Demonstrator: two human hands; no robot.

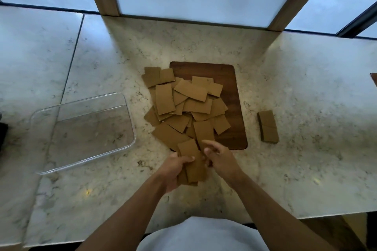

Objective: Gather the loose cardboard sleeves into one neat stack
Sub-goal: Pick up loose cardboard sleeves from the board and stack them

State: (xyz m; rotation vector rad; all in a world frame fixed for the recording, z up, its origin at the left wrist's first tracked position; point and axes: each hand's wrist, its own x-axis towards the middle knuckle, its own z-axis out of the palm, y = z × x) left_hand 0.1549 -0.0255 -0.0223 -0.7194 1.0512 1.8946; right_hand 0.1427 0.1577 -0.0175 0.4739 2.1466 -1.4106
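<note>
1. Head view shows the left hand point(173, 166) with its fingers point(186, 160) curled round a small bundle of cardboard sleeves point(193, 166), gripping it from the 9 o'clock side, likely so the edges can be squared.
2. Right hand point(219, 158) closes on the bundle's 3 o'clock side, thumb and fingers bent and pinching the top sleeve, apparently adding or aligning it.
3. At 12 o'clock from the hands lies the loose heap of sleeves point(183, 104), overlapping at all angles, half on a dark wooden board point(232, 91), half on the marble bench point(306, 98).
4. A small finished stack point(267, 126) sits apart at 2 o'clock.
5. A clear plastic tray point(85, 128) lies at 9 o'clock; bare bench at 3 o'clock leaves room to set the bundle down.
</note>
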